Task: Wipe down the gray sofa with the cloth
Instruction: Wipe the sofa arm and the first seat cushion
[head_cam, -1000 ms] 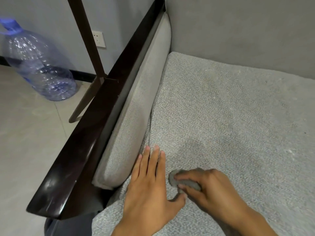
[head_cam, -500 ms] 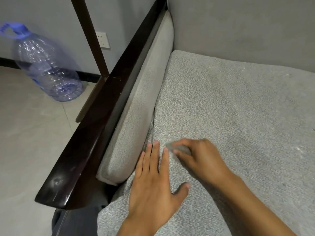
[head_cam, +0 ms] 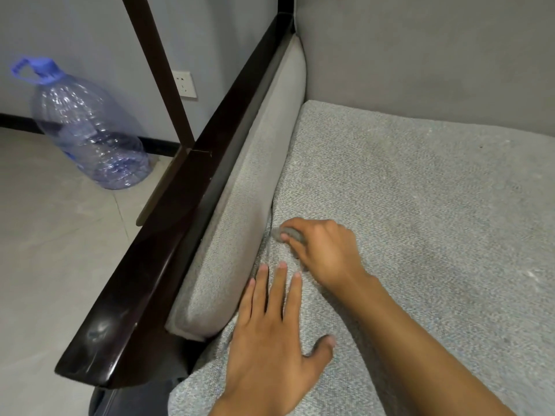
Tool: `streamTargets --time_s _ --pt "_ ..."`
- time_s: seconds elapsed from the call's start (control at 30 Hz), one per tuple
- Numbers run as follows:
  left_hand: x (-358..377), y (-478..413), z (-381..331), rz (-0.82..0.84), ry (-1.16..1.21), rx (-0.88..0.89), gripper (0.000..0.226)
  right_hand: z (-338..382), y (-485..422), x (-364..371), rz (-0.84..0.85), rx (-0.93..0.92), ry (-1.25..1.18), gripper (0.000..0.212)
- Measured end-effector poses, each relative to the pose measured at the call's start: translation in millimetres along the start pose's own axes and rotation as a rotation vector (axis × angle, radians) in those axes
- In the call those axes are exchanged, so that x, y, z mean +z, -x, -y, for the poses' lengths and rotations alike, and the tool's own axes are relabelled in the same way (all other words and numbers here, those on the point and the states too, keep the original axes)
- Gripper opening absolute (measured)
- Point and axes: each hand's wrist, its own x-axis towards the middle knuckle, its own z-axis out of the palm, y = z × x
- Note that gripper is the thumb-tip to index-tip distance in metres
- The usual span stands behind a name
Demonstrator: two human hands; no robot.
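A bottle [head_cam: 90, 130] stands on the floor at far left, beyond the dark armrest [head_cam: 168, 259]. The left hand [head_cam: 270, 334] lies flat, fingers [head_cam: 277, 292] straight, on the sofa [head_cam: 420, 220] seat beside the side cushion [head_cam: 240, 235]. Just beyond it, the right hand [head_cam: 327, 253] pinches a small balled cloth [head_cam: 289, 234] against the seat. The cloth looks soft and light, so a bunched grip suits it.

view: single head-worn wide-angle camera | facing: forward and steeply down onto gray sofa seat [head_cam: 420, 220] | range: close, left hand [head_cam: 270, 340] and right hand [head_cam: 324, 253] near the lens, arms crossing the bottom edge | left side: wooden armrest [head_cam: 180, 250] runs diagonally, floor [head_cam: 45, 235] beyond | edges: probably lens-bowed
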Motion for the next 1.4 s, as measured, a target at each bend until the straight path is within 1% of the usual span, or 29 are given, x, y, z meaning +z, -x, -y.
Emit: streamTargets --time_s 0.07,0.13,0.2,0.23,0.3,0.37,0.4,0.43,0.5,0.57,0.6,0.73,0.8,0.9,0.97,1.0,1.1,1.17,1.2,1.23,1.3,1.4 --pt "2.2 0.3 -0.3 -0.018 -0.02 0.003 0.097 -4.5 -2.8 0.3 0.019 0.003 -0.027 0.019" --pt "3.3 0.5 -0.8 -0.021 -0.033 0.001 0.098 -5.2 4.8 -2.1 0.089 -0.052 -0.072 0.021" --pt "3.2 -0.9 -1.8 -0.034 -0.047 -0.008 0.099 -5.6 7.4 -4.4 0.136 -0.085 -0.046 0.023" --pt "3.0 -2.1 -2.4 -0.042 -0.056 -0.012 0.098 -5.9 0.6 -3.8 0.126 -0.08 -0.017 0.022" --pt "3.6 -2.5 -2.8 -0.043 -0.075 -0.008 0.097 -5.7 -20.4 -0.4 0.054 -0.032 0.027 0.02" --pt "4.8 -1.6 -1.5 -0.062 -0.092 -0.008 0.096 -2.3 -36.6 1.6 -0.016 0.018 0.039 0.021" --pt "5.1 -1.5 -1.3 -0.072 -0.093 -0.011 0.097 -1.7 -39.2 2.3 -0.021 0.026 0.034 0.02" --pt "6.0 -1.8 -1.5 -0.078 -0.089 -0.014 0.097 -1.7 -36.5 0.0 0.011 0.021 0.029 0.019" --pt "10.0 -1.6 0.4 -0.09 -0.083 -0.008 0.098 -4.0 -15.1 -9.8 0.119 -0.013 0.01 0.021" --pt "14.7 -4.3 3.3 -0.122 -0.08 0.009 0.1 -13.9 17.5 -27.0 0.165 -0.027 0.039 0.026" --pt "16.4 -5.4 4.1 -0.131 -0.08 0.015 0.1 -22.2 36.2 -36.7 0.169 -0.011 0.056 0.026" --pt "15.2 -11.5 2.2 -0.111 -0.057 0.038 0.092 -61.1 102.1 -71.9 0.199 0.162 0.071 0.022" --pt "12.8 -11.9 -0.7 -0.09 -0.05 0.043 0.088 -75.2 107.6 -77.5 0.149 0.178 0.083 0.022" --pt "7.0 -9.8 -1.2 -0.031 -0.076 0.04 0.083 -96.8 78.6 -70.1 0.041 0.243 0.133 0.02" --pt "4.5 -7.6 -0.8 -0.01 -0.09 0.031 0.083 -104.8 64.3 -65.7 0.006 0.291 0.156 0.015" --pt "3.1 -6.6 -0.4 -0.002 -0.091 0.034 0.082 -102.2 65.8 -67.1 0.007 0.274 0.146 0.013" --pt "0.7 -5.0 -1.9 0.003 -0.075 0.067 0.077 -73.7 108.8 -79.3 0.13 0.15 -0.018 0.011" --pt "2.5 -6.6 -4.3 -0.002 -0.066 0.094 0.074 -57.6 149.6 -88.2 0.217 0.147 -0.125 0.01" --pt "3.4 -9.6 -7.0 -0.006 -0.058 0.109 0.072 -54.5 167.6 -90.8 0.232 0.157 -0.128 0.01" --pt "4.1 -14.2 -10.2 -0.009 -0.051 0.124 0.071 -53.7 180.5 -92.8 0.222 0.17 -0.104 0.012" --pt "5.5 -29.2 -19.3 -0.012 -0.051 0.156 0.067 -60.5 183.4 -94.4 0.151 0.182 -0.018 0.014" --pt "8.5 -58.5 -38.0 0.007 -0.052 0.2 0.064 -91.9 142.5 -88.6 0.021 0.229 0.153 0.014"
